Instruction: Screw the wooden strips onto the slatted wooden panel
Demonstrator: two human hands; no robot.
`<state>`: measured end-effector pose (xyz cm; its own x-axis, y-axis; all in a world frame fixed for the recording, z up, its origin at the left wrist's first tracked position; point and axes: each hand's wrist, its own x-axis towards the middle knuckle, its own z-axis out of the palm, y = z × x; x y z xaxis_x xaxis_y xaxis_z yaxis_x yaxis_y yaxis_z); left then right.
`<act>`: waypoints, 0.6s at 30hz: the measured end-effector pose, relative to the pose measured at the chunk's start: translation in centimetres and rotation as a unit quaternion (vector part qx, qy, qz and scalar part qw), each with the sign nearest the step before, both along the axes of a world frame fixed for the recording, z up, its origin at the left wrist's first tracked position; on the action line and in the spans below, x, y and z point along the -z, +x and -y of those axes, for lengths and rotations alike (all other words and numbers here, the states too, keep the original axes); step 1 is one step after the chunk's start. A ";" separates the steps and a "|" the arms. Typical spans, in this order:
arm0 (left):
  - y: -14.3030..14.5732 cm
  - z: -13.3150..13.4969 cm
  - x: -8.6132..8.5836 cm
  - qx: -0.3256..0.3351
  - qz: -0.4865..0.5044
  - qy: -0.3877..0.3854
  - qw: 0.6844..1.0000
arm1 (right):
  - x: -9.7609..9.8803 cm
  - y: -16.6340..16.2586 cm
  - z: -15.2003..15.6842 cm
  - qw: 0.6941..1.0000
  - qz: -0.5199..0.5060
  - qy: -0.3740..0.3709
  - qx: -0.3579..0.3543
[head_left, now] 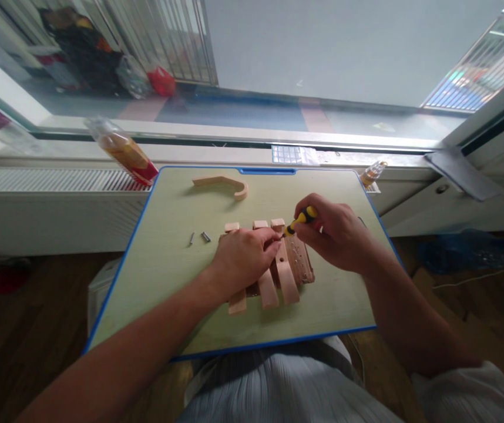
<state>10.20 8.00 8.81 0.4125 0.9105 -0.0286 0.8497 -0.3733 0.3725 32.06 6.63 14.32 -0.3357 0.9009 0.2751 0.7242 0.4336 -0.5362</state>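
Note:
My right hand (335, 235) is wrapped round a yellow-and-black screwdriver (302, 219), which slants down to the left. Its tip meets the pinched thumb and forefinger of my left hand (243, 258); whatever they pinch is too small to make out. Under the left hand lie curved wooden slats, the rightmost slat (286, 279) with a dark hole in it and a middle slat (268, 291) beside it. The slats cross a brown wooden board (303, 261) dotted with small bits. The left hand partly covers the left slat (237, 302).
A hooked wooden piece (221, 181) rests toward the back of the blue-edged table (159, 282). Loose screws (206, 237) lie left of the slats. Bottles stand beyond both back corners, a larger bottle (122, 150) at left and a smaller bottle (373, 173) at right.

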 end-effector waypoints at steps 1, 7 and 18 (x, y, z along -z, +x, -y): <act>0.0 0.0 0.1 0.000 0.001 0.002 1.000 | -0.1 0.1 0.0 1.000 0.006 -0.002 -0.009; 0.0 0.0 0.3 -0.003 -0.002 0.014 1.000 | -0.7 0.1 -0.2 0.998 0.032 -0.021 -0.041; 0.3 0.1 -0.2 -0.002 -0.032 0.028 0.999 | -1.9 -1.3 -0.6 0.995 0.068 -0.020 -0.068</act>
<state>10.48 7.91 8.98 0.4080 0.9129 -0.0048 0.8727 -0.3885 0.2959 30.76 7.22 16.19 -0.4874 0.8534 0.1847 0.7265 0.5137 -0.4564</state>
